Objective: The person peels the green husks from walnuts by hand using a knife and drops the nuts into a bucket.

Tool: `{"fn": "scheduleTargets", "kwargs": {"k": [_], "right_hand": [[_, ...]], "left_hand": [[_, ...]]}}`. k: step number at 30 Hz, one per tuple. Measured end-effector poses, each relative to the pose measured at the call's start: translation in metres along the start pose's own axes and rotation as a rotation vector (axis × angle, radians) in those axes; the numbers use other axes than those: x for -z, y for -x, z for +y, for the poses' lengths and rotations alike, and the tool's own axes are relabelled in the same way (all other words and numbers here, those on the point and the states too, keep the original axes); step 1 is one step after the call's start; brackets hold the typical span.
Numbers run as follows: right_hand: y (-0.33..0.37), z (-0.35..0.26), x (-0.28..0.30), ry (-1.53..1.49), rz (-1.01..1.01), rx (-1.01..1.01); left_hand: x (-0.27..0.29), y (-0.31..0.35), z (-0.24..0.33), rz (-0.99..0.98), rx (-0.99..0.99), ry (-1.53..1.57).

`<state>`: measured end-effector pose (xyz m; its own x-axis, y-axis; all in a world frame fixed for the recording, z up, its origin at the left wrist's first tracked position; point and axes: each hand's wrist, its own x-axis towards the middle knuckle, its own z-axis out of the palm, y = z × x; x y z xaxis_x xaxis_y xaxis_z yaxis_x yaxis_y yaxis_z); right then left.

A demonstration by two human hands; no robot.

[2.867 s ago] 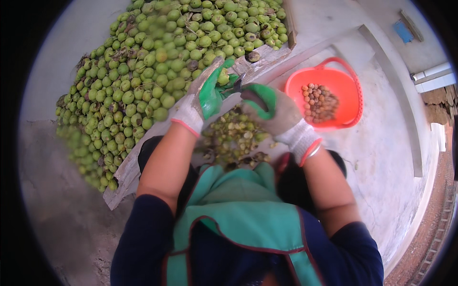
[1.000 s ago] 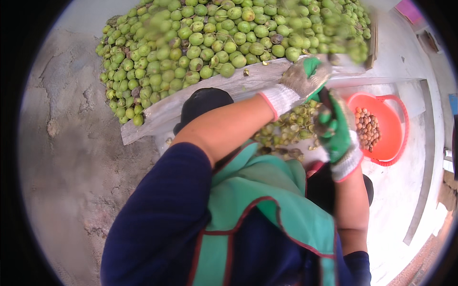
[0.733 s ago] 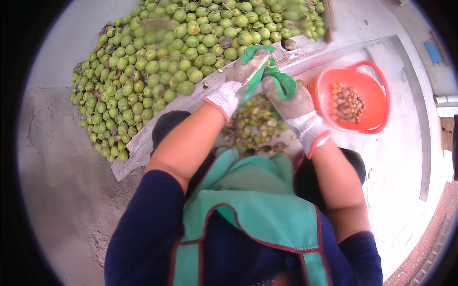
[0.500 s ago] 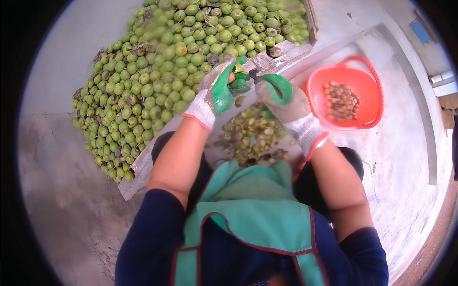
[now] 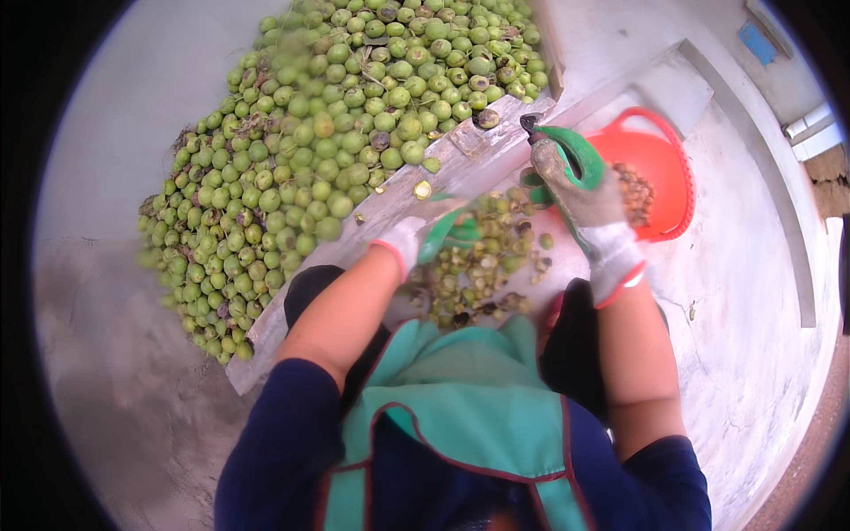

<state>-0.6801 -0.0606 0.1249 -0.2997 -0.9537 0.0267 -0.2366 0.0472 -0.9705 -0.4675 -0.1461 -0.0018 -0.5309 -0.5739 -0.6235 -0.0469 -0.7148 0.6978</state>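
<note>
My right hand (image 5: pixel 575 181), in a grey-white work glove with green coating, is closed around pruning shears. Their short dark head (image 5: pixel 530 123) sticks out past the fingers; the handles are mostly hidden. This hand is raised in front of the near-left side of a red bucket (image 5: pixel 677 190) with brown nuts (image 5: pixel 634 195) in it. My left hand (image 5: pixel 447 228), gloved the same way, hovers low over a heap of cut green husk pieces (image 5: pixel 482 265) between my knees. Motion smears its fingers, so I cannot make out anything in them.
A large heap of round green fruits (image 5: pixel 257 199) fills the far left, bordered by a wooden board (image 5: pixel 469 142). A cut husk piece (image 5: pixel 422 189) lies on the board. A low ledge (image 5: pixel 779 177) curves along the right. My green apron (image 5: pixel 469 407) covers my lap.
My left hand has drawn back and down from the board to the husk heap. My right hand has moved right and slightly away with the shears, to the bucket. The hands are further apart.
</note>
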Motion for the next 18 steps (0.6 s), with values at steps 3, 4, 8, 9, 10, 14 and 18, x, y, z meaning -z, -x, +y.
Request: {"fn": "scheduleTargets", "kwargs": {"k": [3,4,8,9,10,14,18], "right_hand": [[0.002,-0.001,0.012,-0.085,0.037,-0.074],[-0.003,0.018,0.022,0.051,0.080,0.064],[-0.001,0.017,0.031,0.055,0.120,0.054],[-0.001,0.010,0.027,-0.014,0.087,-0.016],[0.000,0.001,0.024,-0.090,0.083,-0.028],[-0.009,-0.004,0.005,-0.178,0.007,-0.051],[-0.026,0.005,-0.042,-0.226,-0.141,-0.016]], "left_hand": [[-0.034,-0.047,-0.006,-0.182,-0.050,0.070],[-0.061,-0.075,-0.005,-0.178,-0.027,0.182],[-0.141,-0.086,0.052,-0.142,-0.278,-0.030],[-0.137,-0.083,0.061,-0.110,-0.307,-0.096],[-0.130,-0.080,0.065,-0.132,-0.314,-0.142],[-0.062,-0.039,0.066,-0.131,-0.305,-0.141],[0.004,0.014,0.074,-0.099,-0.335,0.141]]}}
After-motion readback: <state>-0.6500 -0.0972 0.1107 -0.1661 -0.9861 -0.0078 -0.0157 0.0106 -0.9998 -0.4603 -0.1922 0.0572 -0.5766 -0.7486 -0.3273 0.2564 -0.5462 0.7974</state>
